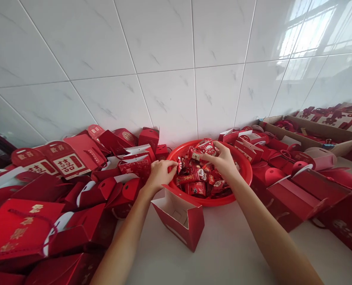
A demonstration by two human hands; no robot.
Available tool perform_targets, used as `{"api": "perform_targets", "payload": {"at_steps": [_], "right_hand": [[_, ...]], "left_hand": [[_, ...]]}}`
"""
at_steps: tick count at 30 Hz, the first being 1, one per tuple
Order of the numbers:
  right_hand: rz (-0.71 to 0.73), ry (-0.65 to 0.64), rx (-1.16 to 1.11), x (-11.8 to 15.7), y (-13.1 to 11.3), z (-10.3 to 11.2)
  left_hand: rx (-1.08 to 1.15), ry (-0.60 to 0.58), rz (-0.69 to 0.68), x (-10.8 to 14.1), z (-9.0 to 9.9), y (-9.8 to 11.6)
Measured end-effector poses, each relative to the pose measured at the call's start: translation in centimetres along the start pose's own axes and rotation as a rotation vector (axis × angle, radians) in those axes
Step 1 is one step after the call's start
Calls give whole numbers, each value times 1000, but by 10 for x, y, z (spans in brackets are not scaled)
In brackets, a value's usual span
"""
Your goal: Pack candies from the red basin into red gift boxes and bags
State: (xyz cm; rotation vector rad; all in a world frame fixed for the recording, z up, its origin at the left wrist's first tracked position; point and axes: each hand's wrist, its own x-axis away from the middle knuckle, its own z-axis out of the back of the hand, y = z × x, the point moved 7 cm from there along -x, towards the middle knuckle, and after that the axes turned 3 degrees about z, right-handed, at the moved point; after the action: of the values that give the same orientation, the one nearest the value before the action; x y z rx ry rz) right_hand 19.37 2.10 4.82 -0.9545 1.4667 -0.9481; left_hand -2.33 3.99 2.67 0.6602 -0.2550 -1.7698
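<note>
A round red plastic basket point(247, 170) holds a heap of red-wrapped candies point(195, 188). At its left rim, my left hand point(161, 173) pinches a small red and white candy point(180, 165). Over the basket's back right part, my right hand point(223, 159) has its thumb and fingers on a red packet with white lettering point(207, 148). An open red box point(190, 225) with a white inside stands upright on the pale table point(220, 253), in front of the basket. Its inside looks bare where it shows.
Many red gift boxes point(99, 190) crowd the left side, and more boxes point(297, 190) fill the right. A cardboard carton point(318, 140) with red items stands at the back right. A white tiled wall point(167, 99) rises behind.
</note>
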Motion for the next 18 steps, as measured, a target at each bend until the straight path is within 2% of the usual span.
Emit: {"api": "perform_targets", "payload": {"at_steps": [3, 9, 13, 18], "right_hand": [[8, -14, 28, 0, 1, 0], [8, -25, -17, 2, 0, -2], [6, -23, -40, 2, 0, -2], [8, -6, -58, 0, 3, -1]], "left_hand": [[-40, 68, 40, -6, -1, -1], [16, 74, 33, -26, -11, 7], [169, 111, 27, -31, -9, 1], [440, 219, 40, -20, 1, -16]]}}
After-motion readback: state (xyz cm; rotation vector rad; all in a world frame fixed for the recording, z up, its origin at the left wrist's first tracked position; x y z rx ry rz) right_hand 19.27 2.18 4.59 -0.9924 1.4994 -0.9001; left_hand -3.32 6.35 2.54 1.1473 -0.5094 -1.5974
